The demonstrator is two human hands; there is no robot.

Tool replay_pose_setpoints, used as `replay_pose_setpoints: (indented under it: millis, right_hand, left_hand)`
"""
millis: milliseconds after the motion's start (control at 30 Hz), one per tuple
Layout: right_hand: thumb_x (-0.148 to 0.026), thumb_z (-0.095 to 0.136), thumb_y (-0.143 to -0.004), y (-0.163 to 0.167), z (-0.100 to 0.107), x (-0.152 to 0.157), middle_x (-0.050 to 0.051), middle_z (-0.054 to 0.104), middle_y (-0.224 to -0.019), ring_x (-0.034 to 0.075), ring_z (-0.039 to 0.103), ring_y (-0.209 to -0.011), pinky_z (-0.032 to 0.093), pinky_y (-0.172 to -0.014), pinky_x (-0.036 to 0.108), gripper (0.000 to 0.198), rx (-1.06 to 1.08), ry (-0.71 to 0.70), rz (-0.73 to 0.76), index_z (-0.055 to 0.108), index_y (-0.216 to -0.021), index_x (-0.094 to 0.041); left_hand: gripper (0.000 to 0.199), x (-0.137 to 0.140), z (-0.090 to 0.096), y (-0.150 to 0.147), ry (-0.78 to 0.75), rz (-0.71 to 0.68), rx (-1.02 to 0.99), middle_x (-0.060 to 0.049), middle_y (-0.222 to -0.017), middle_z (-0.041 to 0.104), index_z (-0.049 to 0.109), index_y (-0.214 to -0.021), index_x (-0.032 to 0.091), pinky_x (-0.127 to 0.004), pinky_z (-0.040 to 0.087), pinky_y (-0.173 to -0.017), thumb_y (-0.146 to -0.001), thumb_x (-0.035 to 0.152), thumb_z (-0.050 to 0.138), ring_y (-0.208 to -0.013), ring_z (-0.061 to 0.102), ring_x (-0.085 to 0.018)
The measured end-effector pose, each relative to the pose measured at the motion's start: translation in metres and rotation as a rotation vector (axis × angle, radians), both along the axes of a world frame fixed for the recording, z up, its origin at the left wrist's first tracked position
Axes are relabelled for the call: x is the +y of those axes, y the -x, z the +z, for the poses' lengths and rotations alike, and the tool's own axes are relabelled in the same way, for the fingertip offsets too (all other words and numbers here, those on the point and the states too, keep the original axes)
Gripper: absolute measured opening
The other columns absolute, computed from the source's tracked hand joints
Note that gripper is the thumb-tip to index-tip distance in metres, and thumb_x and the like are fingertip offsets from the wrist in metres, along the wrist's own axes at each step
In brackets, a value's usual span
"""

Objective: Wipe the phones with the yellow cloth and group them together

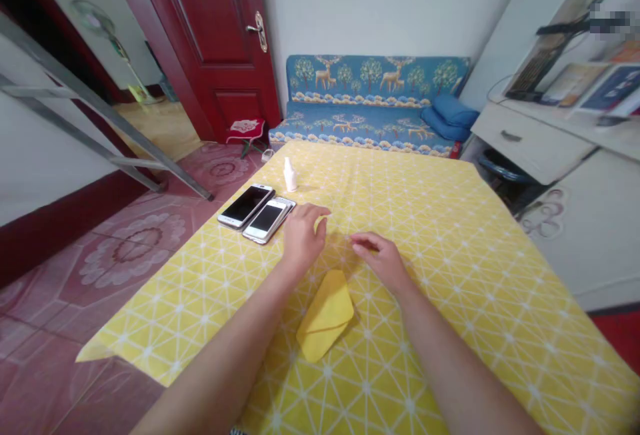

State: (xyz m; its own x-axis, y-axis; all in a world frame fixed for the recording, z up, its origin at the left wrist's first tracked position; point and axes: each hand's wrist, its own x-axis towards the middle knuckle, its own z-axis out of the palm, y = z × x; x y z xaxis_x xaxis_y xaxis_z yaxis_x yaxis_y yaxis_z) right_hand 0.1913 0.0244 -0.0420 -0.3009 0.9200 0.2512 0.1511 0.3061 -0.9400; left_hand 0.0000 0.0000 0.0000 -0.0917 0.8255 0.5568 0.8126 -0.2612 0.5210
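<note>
My left hand (304, 235) hovers over the yellow patterned tablecloth (425, 208), thumb apart from the fingers, holding nothing I can see. It is close to the right edge of the phones. Facing it, my right hand (384, 260) has loosely curved fingers, with a small gap between thumb and fingertips and nothing visible in it. Between my forearms lies a flat yellow piece with rounded corners (327, 315), like a folded cloth or pouch, with a darker line across its lower part. Neither hand touches it.
Left of my left hand lie a large phone (246, 206) and a smaller white phone (268, 218) resting on another flat device. A white spray bottle (290, 175) stands behind them. Beyond the table are a blue sofa (370, 122), a red stool (246, 128), a metal ladder (135, 162) and a white cabinet (575, 222).
</note>
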Motion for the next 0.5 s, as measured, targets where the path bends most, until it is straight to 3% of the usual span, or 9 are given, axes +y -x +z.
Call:
replay_pose_setpoints:
  millis: [133,233,400,500]
  right_hand:
    - [-0.038,0.075,-0.072,-0.001,0.005,-0.006,0.004,0.07,-0.097,0.021,0.063,-0.094,0.047,-0.089,0.038,0.02,-0.127,-0.132,0.242,0.074,-0.087,-0.025]
    - [-0.041,0.081,-0.065,0.002,0.008,-0.012,0.004,0.07,-0.102,0.024,0.06,-0.102,0.041,-0.096,0.043,0.031,-0.188,-0.221,0.357,0.074,-0.092,-0.028]
    - [-0.044,0.086,-0.054,0.013,0.016,-0.028,0.003,0.065,-0.117,0.027,0.053,-0.113,0.029,-0.106,0.049,0.058,-0.296,-0.258,0.514,0.069,-0.108,-0.033]
    - [-0.041,0.086,-0.051,0.017,0.019,-0.036,0.004,0.056,-0.129,0.029,0.045,-0.121,0.025,-0.107,0.052,0.064,-0.403,-0.262,0.563,0.068,-0.112,-0.034]
  left_hand:
    - [0.026,-0.002,-0.004,0.04,0.029,0.401,0.242,-0.009,-0.112,0.063,0.064,-0.106,0.022,-0.044,0.037,-0.091,-0.085,0.026,0.05,-0.111,0.049,-0.03]
    - [0.035,-0.003,-0.01,0.062,0.13,0.597,0.297,-0.012,-0.113,0.063,0.061,-0.113,0.02,-0.045,0.037,-0.088,-0.083,0.034,0.052,-0.108,0.048,-0.033]
    - [0.046,-0.007,-0.014,0.072,0.304,0.654,0.338,-0.014,-0.109,0.065,0.06,-0.117,0.02,-0.045,0.039,-0.084,-0.077,0.043,0.057,-0.103,0.051,-0.035]
    - [0.051,-0.009,-0.013,0.073,0.341,0.676,0.341,-0.016,-0.11,0.064,0.057,-0.122,0.019,-0.045,0.039,-0.084,-0.077,0.042,0.057,-0.104,0.053,-0.035]
